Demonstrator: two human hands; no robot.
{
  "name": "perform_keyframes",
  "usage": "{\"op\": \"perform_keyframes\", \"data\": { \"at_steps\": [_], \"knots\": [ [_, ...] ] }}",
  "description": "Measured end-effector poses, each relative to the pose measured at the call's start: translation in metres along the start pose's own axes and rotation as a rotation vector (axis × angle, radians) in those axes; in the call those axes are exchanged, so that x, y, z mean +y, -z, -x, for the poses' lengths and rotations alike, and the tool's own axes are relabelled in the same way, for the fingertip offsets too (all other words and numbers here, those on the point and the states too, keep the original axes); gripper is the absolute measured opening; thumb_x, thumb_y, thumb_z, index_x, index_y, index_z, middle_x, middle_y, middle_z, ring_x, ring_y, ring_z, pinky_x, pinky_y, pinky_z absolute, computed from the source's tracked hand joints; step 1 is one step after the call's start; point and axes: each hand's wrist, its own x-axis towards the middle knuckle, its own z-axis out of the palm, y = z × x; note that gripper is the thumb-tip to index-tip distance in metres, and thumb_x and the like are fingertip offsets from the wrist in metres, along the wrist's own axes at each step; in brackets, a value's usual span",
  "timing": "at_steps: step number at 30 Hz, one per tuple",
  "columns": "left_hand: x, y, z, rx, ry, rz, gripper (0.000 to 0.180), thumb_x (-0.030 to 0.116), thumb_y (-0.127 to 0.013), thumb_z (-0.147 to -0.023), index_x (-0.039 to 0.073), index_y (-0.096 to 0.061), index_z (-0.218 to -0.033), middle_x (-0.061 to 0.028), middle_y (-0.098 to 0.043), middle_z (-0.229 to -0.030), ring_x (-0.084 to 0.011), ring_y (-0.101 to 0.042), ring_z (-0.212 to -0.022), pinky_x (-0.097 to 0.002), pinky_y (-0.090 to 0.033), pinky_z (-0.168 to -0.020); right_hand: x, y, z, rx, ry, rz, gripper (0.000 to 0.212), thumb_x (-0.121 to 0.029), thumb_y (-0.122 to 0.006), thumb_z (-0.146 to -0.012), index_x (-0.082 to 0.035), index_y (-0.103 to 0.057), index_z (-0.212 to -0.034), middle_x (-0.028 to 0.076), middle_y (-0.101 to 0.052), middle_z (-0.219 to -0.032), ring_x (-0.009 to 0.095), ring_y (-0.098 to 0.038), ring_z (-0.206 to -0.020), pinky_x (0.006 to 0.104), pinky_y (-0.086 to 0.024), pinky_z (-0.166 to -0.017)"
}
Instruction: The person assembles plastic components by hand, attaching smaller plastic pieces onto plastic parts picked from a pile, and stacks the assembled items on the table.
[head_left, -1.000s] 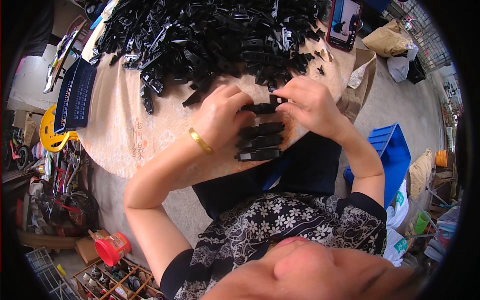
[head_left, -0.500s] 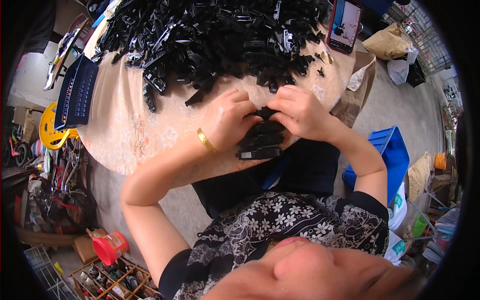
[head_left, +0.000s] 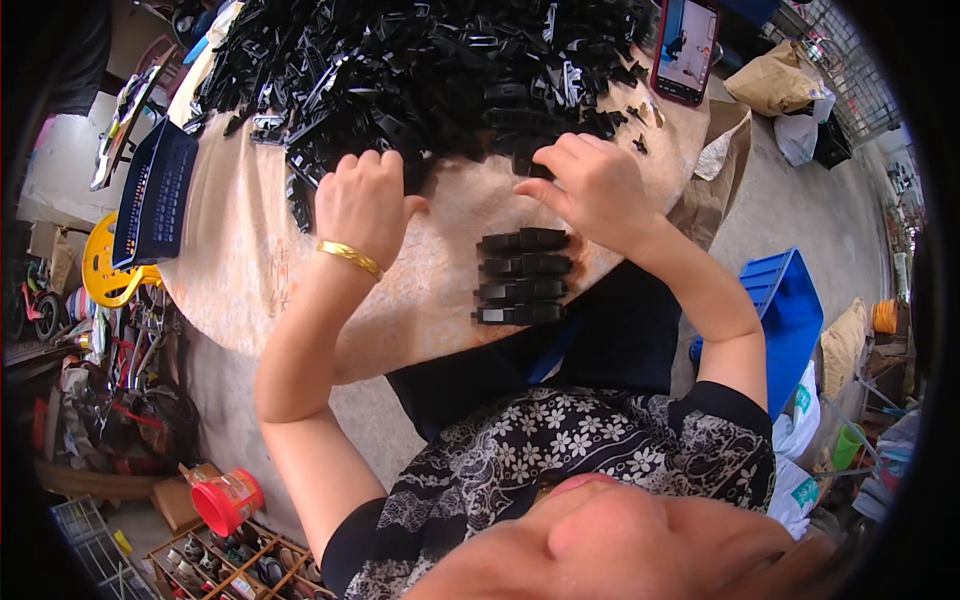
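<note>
My left hand (head_left: 362,208) is at the near edge of a big heap of black plastic parts (head_left: 400,80). Its fingers bend down toward the parts with their tips hidden, and the thumb stands out to the side. Over the heap's near right edge is my right hand (head_left: 597,192), thumb and fingers apart, next to a dark part (head_left: 525,160); nothing shows between them. Nearer to me, several like black parts (head_left: 522,265) lie side by side in a neat row close to the table's edge. Neither hand touches that row.
A patterned beige cloth covers the round table (head_left: 230,260). A phone (head_left: 686,50) stands at the far right. Left of the table are a dark blue basket (head_left: 155,195) and a yellow stool (head_left: 103,258); a blue crate (head_left: 785,310) is at the right. A red bucket (head_left: 226,500) stands at lower left.
Both hands have let go of the black part, which now lies at the far end of the row. The left hand has moved left to the heap, the right hand slightly away from me.
</note>
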Motion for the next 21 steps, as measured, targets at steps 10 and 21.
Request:
{"op": "perform_keyframes", "data": {
  "at_steps": [10,21],
  "knots": [
    [0.007,-0.012,0.004,-0.055,-0.330,0.571,0.030,0.011,-0.066,-0.079,0.004,-0.061,-0.108,-0.0117,-0.062,-0.082,-0.0259,-0.060,-0.077,-0.0349,-0.049,-0.071,-0.010,0.017,0.002,-0.108,-0.208,-0.385,0.025,-0.008,-0.063,-0.076,-0.003,-0.060,-0.101,0.009,-0.057,-0.084,0.020,-0.059,-0.074,0.0291,-0.050,-0.065],
    [0.020,-0.020,-0.003,-0.164,0.047,1.467,0.056,0.007,-0.067,-0.081,0.008,-0.044,-0.132,-0.0063,-0.055,-0.087,-0.0164,-0.061,-0.076,-0.0304,-0.053,-0.067,0.000,0.016,0.016,-0.240,-0.096,-0.495,0.024,-0.006,-0.066,-0.072,0.000,-0.065,-0.095,0.011,-0.061,-0.089,0.030,-0.055,-0.083,0.0373,-0.047,-0.073]
  ]
}}
